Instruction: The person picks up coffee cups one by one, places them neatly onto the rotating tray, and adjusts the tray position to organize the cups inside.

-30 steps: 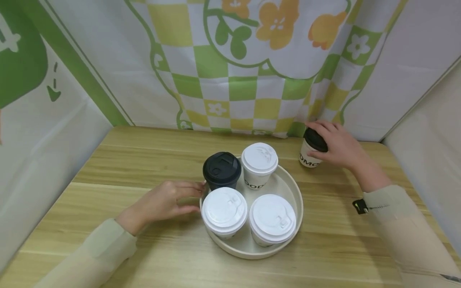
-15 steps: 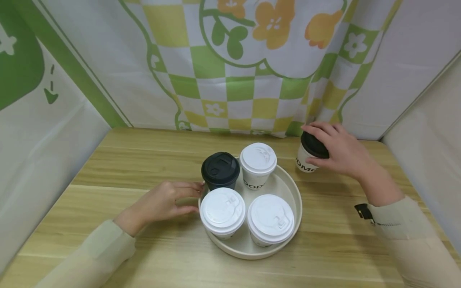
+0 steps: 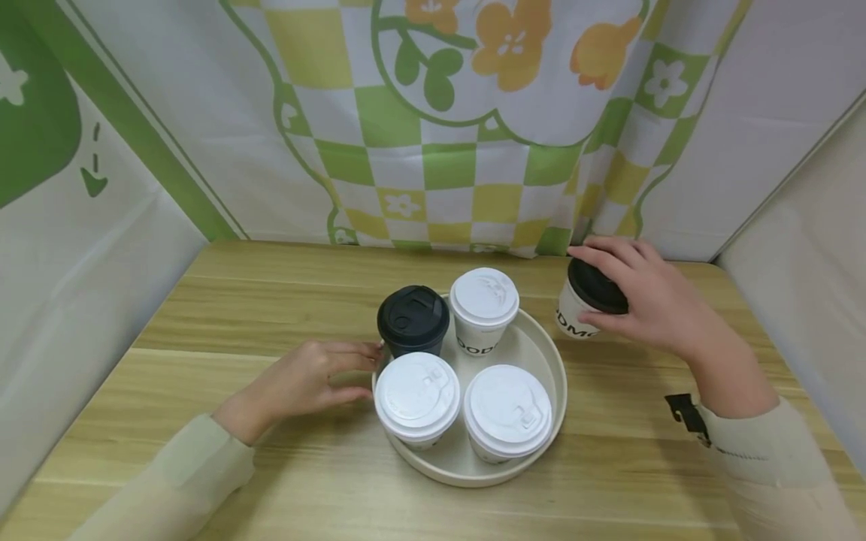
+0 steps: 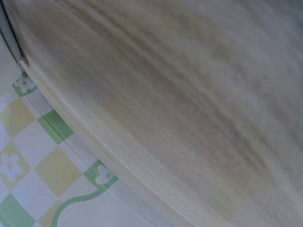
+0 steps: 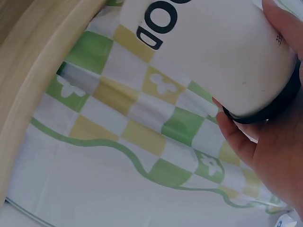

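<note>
My right hand (image 3: 652,300) grips a white paper coffee cup (image 3: 573,318) with a black lid (image 3: 595,285), right of the round tray (image 3: 556,361). In the right wrist view, the fingers and thumb are around the cup (image 5: 213,56) near its dark lid. My left hand (image 3: 304,383) has its fingertips at the tray's left rim, fingers mostly straight. Within the tray stand a black lidded cup (image 3: 414,319) at back left, a white-lidded cup (image 3: 484,300) at back right, and two wider white-lidded cups (image 3: 416,394) (image 3: 507,409) in front.
The wooden table (image 3: 223,315) extends around the tray. Behind its back edge hangs a checked cloth (image 3: 449,165) with flowers, and pale cloth walls (image 3: 805,225) close off both sides. The left wrist view shows tabletop (image 4: 165,94) and cloth.
My right hand has brought the black-lidded white cup a little toward the front of the table. The left hand stays at the tray's rim, and the cups in the tray keep their places.
</note>
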Available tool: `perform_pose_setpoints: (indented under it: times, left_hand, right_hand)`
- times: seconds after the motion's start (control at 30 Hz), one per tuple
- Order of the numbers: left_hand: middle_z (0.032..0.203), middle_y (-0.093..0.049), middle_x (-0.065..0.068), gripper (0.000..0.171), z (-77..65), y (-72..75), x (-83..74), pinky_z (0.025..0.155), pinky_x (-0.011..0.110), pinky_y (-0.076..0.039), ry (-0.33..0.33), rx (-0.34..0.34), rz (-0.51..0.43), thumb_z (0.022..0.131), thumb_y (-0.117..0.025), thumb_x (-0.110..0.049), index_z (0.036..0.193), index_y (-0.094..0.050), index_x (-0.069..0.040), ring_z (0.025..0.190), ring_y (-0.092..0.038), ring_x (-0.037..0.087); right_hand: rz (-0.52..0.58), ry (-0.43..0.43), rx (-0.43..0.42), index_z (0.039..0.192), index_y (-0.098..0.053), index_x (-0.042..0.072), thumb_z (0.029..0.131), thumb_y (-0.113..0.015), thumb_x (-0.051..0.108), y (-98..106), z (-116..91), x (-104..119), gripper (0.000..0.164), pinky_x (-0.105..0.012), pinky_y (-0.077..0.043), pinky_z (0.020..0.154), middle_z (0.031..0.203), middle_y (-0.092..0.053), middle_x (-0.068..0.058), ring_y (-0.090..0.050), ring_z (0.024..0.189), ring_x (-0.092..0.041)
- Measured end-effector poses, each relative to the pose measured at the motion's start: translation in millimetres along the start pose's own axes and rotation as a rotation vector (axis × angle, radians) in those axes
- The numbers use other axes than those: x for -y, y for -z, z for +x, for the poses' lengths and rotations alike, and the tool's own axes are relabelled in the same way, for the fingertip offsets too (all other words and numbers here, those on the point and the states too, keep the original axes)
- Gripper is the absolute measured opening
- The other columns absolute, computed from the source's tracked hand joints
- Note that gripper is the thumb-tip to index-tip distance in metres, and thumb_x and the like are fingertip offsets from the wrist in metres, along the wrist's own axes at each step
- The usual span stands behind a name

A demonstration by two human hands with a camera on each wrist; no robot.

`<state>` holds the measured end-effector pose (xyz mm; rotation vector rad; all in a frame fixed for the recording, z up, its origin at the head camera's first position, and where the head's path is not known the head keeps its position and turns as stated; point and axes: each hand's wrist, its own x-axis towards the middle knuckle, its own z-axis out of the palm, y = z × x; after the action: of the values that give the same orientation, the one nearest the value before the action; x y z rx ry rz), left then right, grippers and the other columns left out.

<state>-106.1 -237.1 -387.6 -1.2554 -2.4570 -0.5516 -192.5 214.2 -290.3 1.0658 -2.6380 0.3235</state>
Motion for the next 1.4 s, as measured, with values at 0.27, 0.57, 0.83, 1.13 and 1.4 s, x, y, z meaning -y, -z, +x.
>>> perform_pose_setpoints:
  times: [0.27, 0.57, 0.83, 1.13, 1.4]
  left_hand:
    - [0.114, -0.074, 0.008, 0.037, 0.3, 0.4, -0.1, 0.085, 0.038, -0.063, 0.004, 0.009, -0.002, 0.072, -0.087, -0.024, 0.104, -0.075, -0.009, 0.105, -0.072, 0.023]
    - [0.114, -0.074, 0.009, 0.037, 2.2, 0.4, 1.2, 0.087, 0.038, -0.063, -0.014, 0.010, -0.008, 0.072, -0.087, -0.023, 0.104, -0.075, -0.010, 0.106, -0.072, 0.025]
    - [0.117, -0.073, 0.010, 0.034, 3.0, 1.9, 3.6, 0.089, 0.036, -0.062, -0.008, 0.036, -0.005, 0.079, -0.082, -0.027, 0.107, -0.074, -0.009, 0.108, -0.071, 0.025]
    - [0.118, -0.073, 0.011, 0.041, -0.5, 4.3, -3.7, 0.089, 0.040, -0.062, -0.021, 0.017, 0.025, 0.078, -0.083, -0.031, 0.109, -0.073, -0.007, 0.108, -0.070, 0.026]
    - [0.115, -0.074, 0.005, 0.041, 0.3, 3.8, -19.6, 0.089, 0.038, -0.061, -0.030, -0.029, 0.007, 0.083, -0.078, -0.041, 0.110, -0.073, -0.010, 0.106, -0.071, 0.022]
  right_hand:
    - [0.017, -0.017, 0.008, 0.146, -0.047, 0.023, 0.075, -0.087, 0.032, 5, -10, 8, 0.082, -0.054, -0.052, 0.085, 0.145, -0.050, -0.007, -0.048, 0.116, -0.036]
    - [0.040, 0.006, -0.032, 0.147, -0.047, 0.023, 0.072, -0.089, 0.028, 6, -16, 14, 0.086, -0.051, -0.051, 0.084, 0.146, -0.050, -0.008, -0.049, 0.115, -0.034]
    - [0.052, 0.042, -0.078, 0.147, -0.047, 0.023, 0.068, -0.091, 0.027, 2, -18, 17, 0.090, -0.051, -0.050, 0.088, 0.144, -0.051, -0.009, -0.049, 0.117, -0.035]
    - [0.047, 0.053, -0.077, 0.147, -0.046, 0.022, 0.068, -0.091, 0.026, 5, -21, 20, 0.091, -0.050, -0.050, 0.088, 0.144, -0.051, -0.009, -0.048, 0.118, -0.034]
    - [0.045, 0.056, -0.088, 0.147, -0.047, 0.021, 0.067, -0.092, 0.025, 8, -23, 22, 0.091, -0.050, -0.051, 0.086, 0.143, -0.051, -0.010, -0.049, 0.116, -0.034]
